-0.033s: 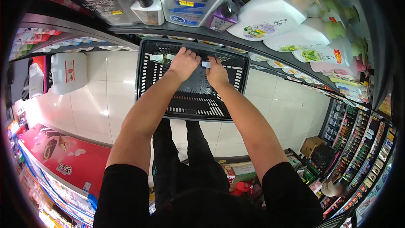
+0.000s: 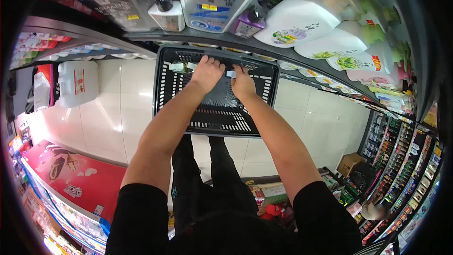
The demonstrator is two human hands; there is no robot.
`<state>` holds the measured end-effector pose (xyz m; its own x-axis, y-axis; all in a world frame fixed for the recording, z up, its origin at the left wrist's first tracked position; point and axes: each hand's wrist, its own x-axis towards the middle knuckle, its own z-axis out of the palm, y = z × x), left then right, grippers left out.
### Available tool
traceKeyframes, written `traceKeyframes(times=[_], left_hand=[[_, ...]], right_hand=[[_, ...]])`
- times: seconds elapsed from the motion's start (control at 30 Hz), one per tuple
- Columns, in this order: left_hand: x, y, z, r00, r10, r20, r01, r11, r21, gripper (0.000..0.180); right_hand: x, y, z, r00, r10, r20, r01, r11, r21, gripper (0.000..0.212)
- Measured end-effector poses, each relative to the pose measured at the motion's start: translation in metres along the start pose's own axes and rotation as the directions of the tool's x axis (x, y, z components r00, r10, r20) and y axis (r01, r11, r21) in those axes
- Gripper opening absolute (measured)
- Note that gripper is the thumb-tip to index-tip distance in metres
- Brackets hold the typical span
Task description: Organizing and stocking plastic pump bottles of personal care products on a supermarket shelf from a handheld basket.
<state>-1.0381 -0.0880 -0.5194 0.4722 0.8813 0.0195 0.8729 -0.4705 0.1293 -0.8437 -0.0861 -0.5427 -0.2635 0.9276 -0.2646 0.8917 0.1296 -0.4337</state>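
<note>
A black plastic shopping basket [image 2: 219, 98] with slotted walls is below me, against the foot of the shelf. Both my hands reach into its far part. My left hand [image 2: 209, 73] has its fingers curled near the far wall; what lies under them is hidden. Beside it are small pale pieces [image 2: 176, 67], too small to name. My right hand [image 2: 243, 82] is closed, thumb and fingers drawn together at a small whitish piece [image 2: 230, 73] in the gap between my hands.
Ahead, a shelf [image 2: 207, 37] holds large white pump bottles [image 2: 299, 21] and boxed toiletries. A white jug [image 2: 78, 84] stands on the tiled floor at left. A red-topped display [image 2: 78, 174] lies lower left. Packed racks [image 2: 401, 170] line the right, near a cardboard box [image 2: 350, 161].
The whole scene sits very slightly lower in the picture. My hands keep their places in the basket.
</note>
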Motion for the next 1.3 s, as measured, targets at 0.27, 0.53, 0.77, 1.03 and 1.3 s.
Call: traceKeyframes(times=[0.27,0.53,0.77,1.03,1.3], left_hand=[[-0.020,0.034,-0.049,0.965,-0.251,-0.072,0.207,0.904,-0.373,0.075],[-0.118,0.117,-0.200,0.935,-0.328,-0.134,0.119,0.647,-0.753,0.077],[-0.024,0.100,-0.437,0.665,-0.237,-0.708,-0.331,0.757,-0.564,0.054],[0.052,0.096,-0.628,0.557,-0.389,-0.733,-0.282,0.742,-0.608,0.051],[0.073,0.091,-0.672,0.658,-0.308,-0.687,0.018,0.919,-0.395,0.068]], right_hand=[[-0.028,-0.027,-0.057,0.996,0.052,-0.073,-0.044,0.994,0.097,0.073],[-0.176,-0.040,-0.128,0.970,-0.115,-0.215,0.194,0.897,0.396,0.040],[-0.200,-0.071,-0.305,0.929,-0.143,-0.340,0.297,0.836,0.461,0.033],[-0.191,-0.207,-0.565,0.422,-0.374,-0.826,0.755,0.649,0.092,0.044],[-0.161,-0.254,-0.642,0.313,-0.498,-0.809,0.633,0.744,-0.213,0.051]])
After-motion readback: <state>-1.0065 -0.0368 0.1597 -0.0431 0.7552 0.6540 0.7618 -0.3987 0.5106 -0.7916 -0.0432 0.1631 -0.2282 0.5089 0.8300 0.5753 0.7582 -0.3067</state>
